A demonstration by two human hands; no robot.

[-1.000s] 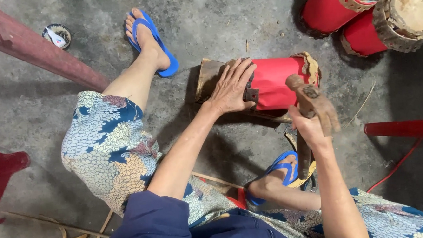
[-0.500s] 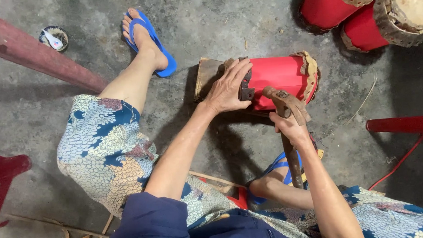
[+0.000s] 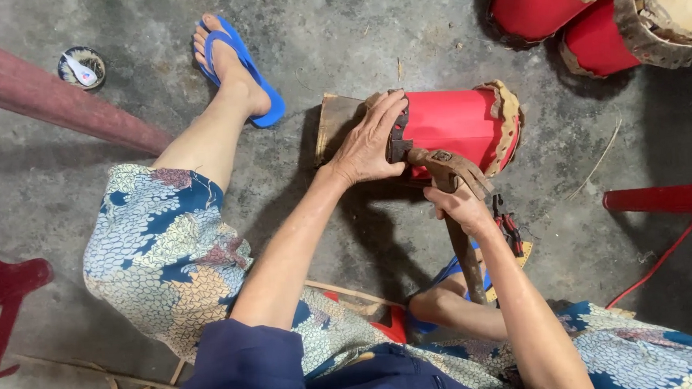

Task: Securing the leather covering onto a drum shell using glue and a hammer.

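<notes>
Head view looks straight down on a person seated low over a concrete floor [image 3: 157, 62], working on a small red drum [image 3: 453, 126] that lies on its side between the feet. The drum rests on a flat wooden block [image 3: 333, 124], its hide-covered end with the scalloped rim turned to the right. The left hand [image 3: 371, 142] lies over the drum's left end, fingers [image 3: 389, 109] spread and curled down around the dark edge there, pinning the shell. The right hand [image 3: 461, 204] is closed around a worn wooden hammer [image 3: 451, 173], gripping it high on the handle, close under the head; the head sits against the near side of the drum, just beside the left thumb.

Done well, the strike should be short and controlled, as the choked-up grip suggests, with the left hand pressing the shell firmly into the block so it cannot roll. The thumb sits very near the hammer head, so it looks wise to keep it tucked clear of the striking face. Pliers with red handles [image 3: 508, 225] lie on the floor just beside the right wrist. Two more red drums [image 3: 589, 16] stand at the far right, a small round tin [image 3: 81, 68] lies far left, and blue sandals [image 3: 241, 70] are on the feet.
</notes>
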